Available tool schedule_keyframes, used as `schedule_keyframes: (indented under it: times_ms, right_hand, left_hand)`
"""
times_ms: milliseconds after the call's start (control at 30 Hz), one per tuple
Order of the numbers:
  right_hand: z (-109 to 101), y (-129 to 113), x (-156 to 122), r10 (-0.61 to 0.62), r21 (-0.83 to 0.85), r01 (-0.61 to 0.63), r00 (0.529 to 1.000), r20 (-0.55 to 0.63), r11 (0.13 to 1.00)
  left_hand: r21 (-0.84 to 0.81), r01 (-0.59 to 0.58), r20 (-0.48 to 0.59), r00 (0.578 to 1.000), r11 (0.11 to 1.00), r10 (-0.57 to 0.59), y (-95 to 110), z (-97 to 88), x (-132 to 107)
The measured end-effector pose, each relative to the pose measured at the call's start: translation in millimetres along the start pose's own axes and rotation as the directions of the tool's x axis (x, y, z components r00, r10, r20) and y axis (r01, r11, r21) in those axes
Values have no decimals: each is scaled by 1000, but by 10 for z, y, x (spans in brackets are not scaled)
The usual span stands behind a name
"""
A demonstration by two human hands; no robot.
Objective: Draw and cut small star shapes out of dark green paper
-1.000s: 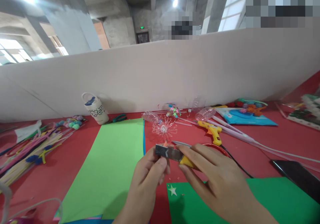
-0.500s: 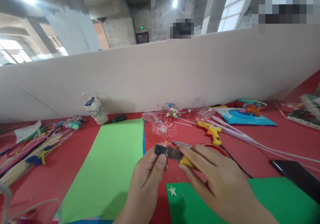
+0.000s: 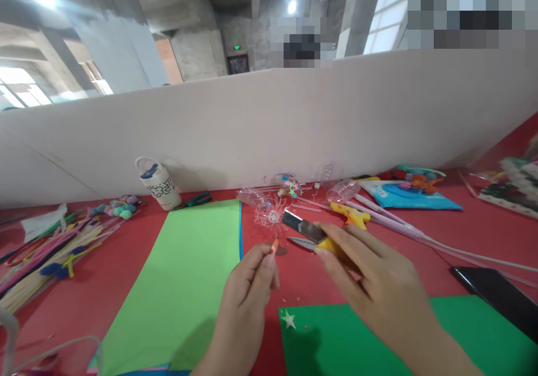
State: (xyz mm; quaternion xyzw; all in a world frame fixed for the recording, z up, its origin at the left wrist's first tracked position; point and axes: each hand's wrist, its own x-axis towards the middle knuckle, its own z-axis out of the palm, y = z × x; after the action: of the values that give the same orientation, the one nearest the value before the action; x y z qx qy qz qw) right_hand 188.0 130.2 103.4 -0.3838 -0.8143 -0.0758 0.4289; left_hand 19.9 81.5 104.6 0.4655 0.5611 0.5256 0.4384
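Note:
My left hand [image 3: 250, 286] is closed in a pinch on a small orange piece [image 3: 274, 246], held just above the red table. My right hand [image 3: 372, 286] grips a yellow-handled utility knife [image 3: 309, 230] whose metal blade points up and left, now apart from the orange piece. Behind the blade sits a cut clear plastic bottle flower [image 3: 271, 214]. A dark green sheet [image 3: 378, 337] with a small white star [image 3: 288, 320] lies under my right wrist.
A light green sheet [image 3: 185, 275] covers the table's middle left. Pipe cleaners and pompoms [image 3: 54, 247] lie at the left, a white bottle [image 3: 158, 184] and scissors [image 3: 198, 199] at the back. A yellow glue gun [image 3: 353, 216], pink sticks and a black phone [image 3: 496, 297] lie to the right.
My right hand has lifted the knife up and to the right, away from the orange piece. My left hand stays pinched on that piece, which now shows clearly.

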Motion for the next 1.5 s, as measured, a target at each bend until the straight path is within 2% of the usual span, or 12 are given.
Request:
schedule_keyframes:
  times_ms: [67, 133, 233, 400, 533, 700, 967, 1233, 1500]
  right_hand:
    - [-7, 21, -2, 44, 29, -46, 997, 64, 999]
    - [-18, -2, -12, 29, 102, -42, 991, 134, 994]
    - [-28, -79, -25, -55, 197, 21, 984, 170, 980]
    - [-16, -127, -25, -93, 179, 60, 978, 188, 982]
    - [-22, -110, -38, -93, 191, 57, 978, 186, 980]
    - [-27, -108, -57, -102, 190, 65, 976, 192, 980]
    - [-15, -111, -33, -138, 110, 123, 980, 143, 986]
    - [-6, -121, -38, -137, 72, 129, 982, 131, 989]
    - [-3, -140, -49, -132, 72, 125, 985, 110, 990]
  left_hand:
    - [-94, 60, 28, 998, 994, -57, -5, 10, 6]
    - [-152, 101, 52, 994, 983, -95, -11, 19, 13]
    - [-169, 74, 45, 997, 983, -68, -12, 16, 23]
    - [-186, 65, 63, 997, 980, -54, 0, -16, 0]
    - [-175, 70, 94, 994, 982, -54, 34, -14, -42]
    - [-150, 76, 68, 995, 986, -66, 61, 14, -57]
    - [14, -58, 76, 996, 998, 57, -84, -24, -1]
    - [48, -59, 56, 997, 997, 57, -97, -22, 0]
    - [106, -45, -8, 999, 993, 46, -76, -14, -4]
